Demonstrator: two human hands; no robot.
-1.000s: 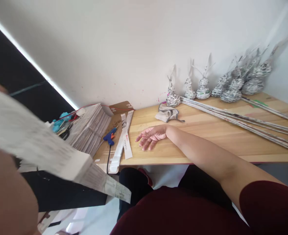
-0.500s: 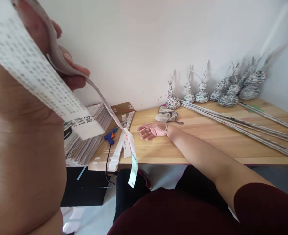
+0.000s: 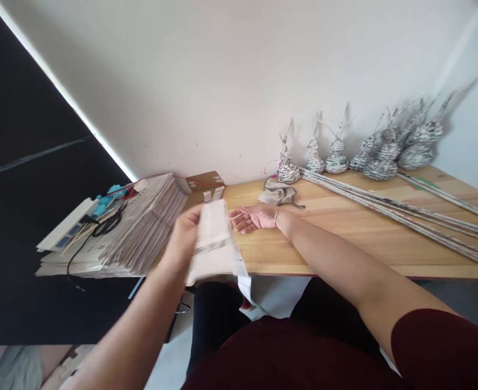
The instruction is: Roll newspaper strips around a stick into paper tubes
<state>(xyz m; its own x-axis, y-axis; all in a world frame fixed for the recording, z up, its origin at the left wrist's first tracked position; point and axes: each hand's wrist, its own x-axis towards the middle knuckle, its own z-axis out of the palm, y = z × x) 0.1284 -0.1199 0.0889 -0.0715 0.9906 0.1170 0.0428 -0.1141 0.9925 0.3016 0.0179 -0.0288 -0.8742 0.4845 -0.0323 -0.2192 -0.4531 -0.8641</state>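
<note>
My left hand (image 3: 185, 233) is closed on a strip of printed paper (image 3: 213, 238), gripping its left edge. The paper looks blurred from motion, with dark printed lines across it. A narrow tail of it hangs past the table's front edge. My right hand (image 3: 256, 216) lies just right of the paper, palm partly up, fingers apart and holding nothing. Behind that hand sits a crumpled beige cloth (image 3: 277, 192) with a dark edging. The ends of other paper strips (image 3: 213, 194) show behind the held paper, which hides the rest.
A tall stack of folded paper (image 3: 153, 227) stands at the left, with black-handled scissors (image 3: 109, 221) on top. Long rolled paper sticks (image 3: 385, 203) lie across the wooden table (image 3: 324, 244) at right. Several woven paper figures (image 3: 336, 157) stand along the wall.
My left hand has swung from close to the camera at upper left down to the table's front, bringing the paper strip beside my right hand. The right hand stays nearly still.
</note>
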